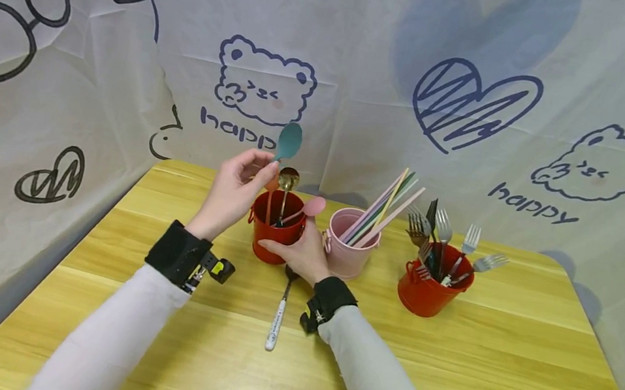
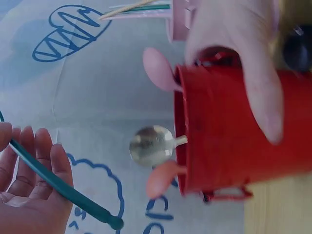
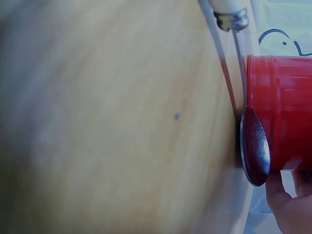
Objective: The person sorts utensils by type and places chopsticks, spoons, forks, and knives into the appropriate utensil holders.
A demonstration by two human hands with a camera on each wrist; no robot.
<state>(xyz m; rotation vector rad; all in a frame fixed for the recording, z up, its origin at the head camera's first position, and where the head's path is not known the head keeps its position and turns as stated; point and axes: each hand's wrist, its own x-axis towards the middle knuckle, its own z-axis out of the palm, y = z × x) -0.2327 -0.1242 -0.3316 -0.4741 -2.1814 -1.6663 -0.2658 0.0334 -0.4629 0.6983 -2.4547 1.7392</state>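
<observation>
My left hand (image 1: 238, 185) pinches a teal spoon (image 1: 290, 141) between thumb and fingers, bowl up, above the left red bucket (image 1: 274, 235). In the left wrist view the handle of the teal spoon (image 2: 63, 187) runs across the palm and its end points free. My right hand (image 1: 308, 250) holds that bucket from its right side, thumb across the front. Inside the bucket stand a metal spoon (image 2: 152, 145), a pink spoon (image 2: 160, 69) and an orange spoon (image 2: 165, 179). A metal spoon with a white handle (image 1: 276, 324) lies on the table in front of the bucket.
A pink bucket (image 1: 344, 262) with several straws (image 1: 384, 208) stands right of the hands. Farther right is another red bucket (image 1: 429, 297) holding several forks (image 1: 443, 225). The wooden table (image 1: 477, 388) meets a drawn-on white cloth (image 1: 358, 115) at the back.
</observation>
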